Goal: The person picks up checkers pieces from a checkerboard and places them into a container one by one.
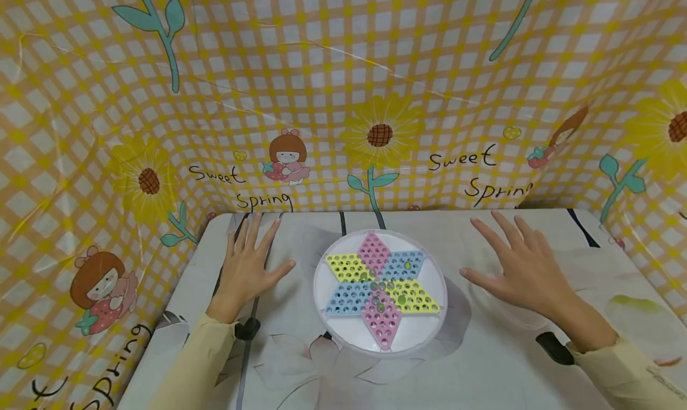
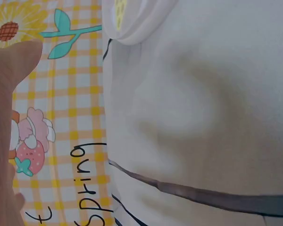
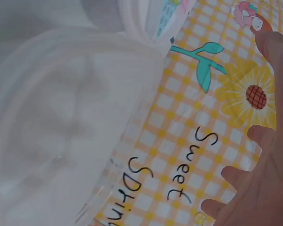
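Observation:
A round white Chinese checkers board (image 1: 343, 329) lies mid-table in the head view, its star of pink, blue and yellow points full of small holes. Several green marbles (image 1: 402, 300) and clear marbles (image 1: 382, 285) sit in holes, mostly around the centre. To the board's left is my left hand (image 1: 244, 273), fingers spread and holding nothing. My right hand (image 1: 528, 273) is on the other side, also spread, apart from the board. Below it, a clear round plastic cover (image 3: 37, 61) shows in the right wrist view, with only a faint outline in the head view.
The pale table (image 1: 300, 380) has a printed flower and dark stripes. A yellow checked cloth (image 1: 333, 52) with sunflowers hangs behind it and along both sides. Dark wrist bands (image 1: 247, 329) sit at both sleeve cuffs.

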Demonstrator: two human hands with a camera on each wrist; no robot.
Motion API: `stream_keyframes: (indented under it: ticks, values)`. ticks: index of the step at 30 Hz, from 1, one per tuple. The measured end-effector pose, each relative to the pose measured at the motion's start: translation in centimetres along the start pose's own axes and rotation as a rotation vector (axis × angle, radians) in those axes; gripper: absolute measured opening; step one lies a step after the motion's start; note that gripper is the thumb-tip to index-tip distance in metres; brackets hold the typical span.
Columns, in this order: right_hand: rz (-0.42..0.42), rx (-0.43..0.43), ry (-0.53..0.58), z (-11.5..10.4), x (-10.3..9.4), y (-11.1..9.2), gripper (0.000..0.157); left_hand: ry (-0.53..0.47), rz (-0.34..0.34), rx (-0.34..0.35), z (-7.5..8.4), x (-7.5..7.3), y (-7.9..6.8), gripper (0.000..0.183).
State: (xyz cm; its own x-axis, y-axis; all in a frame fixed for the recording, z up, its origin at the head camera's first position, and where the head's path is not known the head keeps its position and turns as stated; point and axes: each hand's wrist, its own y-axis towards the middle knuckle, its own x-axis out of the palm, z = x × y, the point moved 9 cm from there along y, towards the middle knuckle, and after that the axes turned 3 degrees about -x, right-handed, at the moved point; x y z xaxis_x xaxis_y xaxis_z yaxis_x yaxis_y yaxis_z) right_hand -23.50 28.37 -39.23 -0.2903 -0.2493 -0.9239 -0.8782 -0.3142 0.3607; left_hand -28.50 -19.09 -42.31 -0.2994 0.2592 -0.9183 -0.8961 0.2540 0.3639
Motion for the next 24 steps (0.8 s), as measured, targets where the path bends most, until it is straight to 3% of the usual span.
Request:
stream_keyframes:
  ticks: [6, 11, 16, 19, 24]
  values:
    - [0.036, -0.067, 0.036, -2.5, -0.8, 1.9, 0.102, -0.065, -0.08, -0.003, 0.7, 0.5, 0.4, 0.096]
    - [0.01, -0.065, 0.138, -4.4, -0.3, 3.4, 0.099, -0.142, -0.095, 0.008, 1.5, 0.9, 0.4, 0.096]
    - [-0.067, -0.024, 0.256, -6.1, 1.0, 4.7, 0.091, -0.307, -0.148, -0.014, 2.4, 2.2, -0.1, 0.094]
    - [-0.108, -0.007, 0.325, -6.8, 2.3, 5.2, 0.088, -0.406, -0.225, -0.052, 2.8, 3.4, -0.6, 0.093]
    - [-0.124, 0.0, 0.467, -7.6, 4.3, 6.0, 0.081, -0.552, -0.306, -0.089, 3.3, 4.9, -1.2, 0.093]
